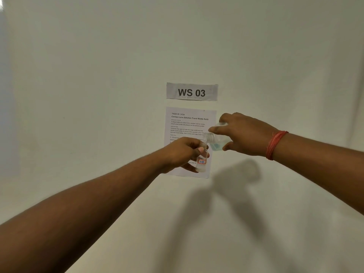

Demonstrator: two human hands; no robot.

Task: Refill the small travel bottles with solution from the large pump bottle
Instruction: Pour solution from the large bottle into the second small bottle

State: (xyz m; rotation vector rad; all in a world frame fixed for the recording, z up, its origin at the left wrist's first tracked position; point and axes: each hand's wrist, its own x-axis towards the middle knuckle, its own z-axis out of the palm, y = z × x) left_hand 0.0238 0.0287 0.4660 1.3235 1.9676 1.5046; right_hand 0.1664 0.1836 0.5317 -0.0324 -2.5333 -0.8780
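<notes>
Both forearms reach out over the bench (197, 223). Left hand (182, 152) grip curls round the upright travel bottle (202, 161); right hand (243, 134) grips the tilted large bottle (213, 140), neck at its mouth. Pouring appears underway; fill level unclear, capping remains.

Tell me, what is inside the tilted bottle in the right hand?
A little pale blue liquid pools in the low part of the tilted bottle, near its neck. The right hand covers the rest of the bottle, so that part stays unseen.
</notes>
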